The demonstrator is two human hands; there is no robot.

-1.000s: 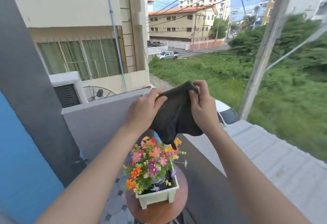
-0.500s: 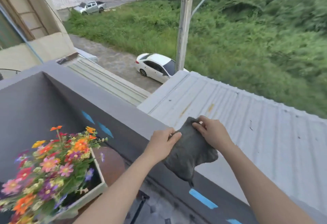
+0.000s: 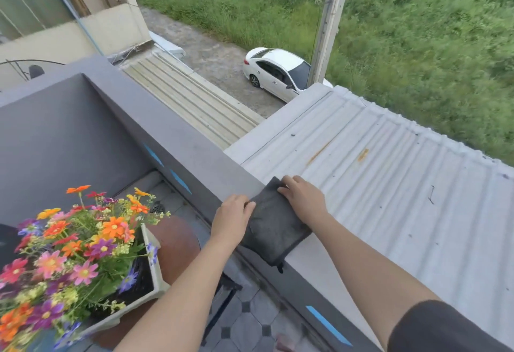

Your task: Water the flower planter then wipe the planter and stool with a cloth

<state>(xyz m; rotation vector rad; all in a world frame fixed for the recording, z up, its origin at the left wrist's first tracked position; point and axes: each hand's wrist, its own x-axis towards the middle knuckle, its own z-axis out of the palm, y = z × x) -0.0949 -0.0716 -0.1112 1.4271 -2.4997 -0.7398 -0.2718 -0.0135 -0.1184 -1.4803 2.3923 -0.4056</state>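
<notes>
- planter [image 3: 150,265] is the thing this job turns on: a pale rectangular box packed with mixed flowers [image 3: 80,246], sitting at the lower left of my view on a round brown stool [image 3: 175,243], well apart from both hands.
- balcony wall [image 3: 194,154], grey with a flat top ledge, runs diagonally through the view; beyond it lie a corrugated roof [image 3: 389,171] and, far below, a white car [image 3: 278,73].
- cloth [image 3: 274,226], dark grey and folded, lies draped across the ledge top, with one corner and a small tag hanging over the inner face.
- left hand [image 3: 232,219] rests with its fingers curled at the cloth's inner edge; i can't tell whether it is pinching the fabric or only touching it.
- right hand [image 3: 301,198] lies flat with fingers spread on the outer top corner, pressing the cloth down, not clamped.
- i judge the cloth is being parked here; whether the wiping is finished i can't say from this view.
- main risk: the ledge is narrow and open to the drop, so letting go with the cloth set too far outward, or a gust, could slide it onto the roof out of reach.
- lesser risk: swinging an arm back toward the stool could catch the planter, which sits near the stool's edge, and tip it.
</notes>
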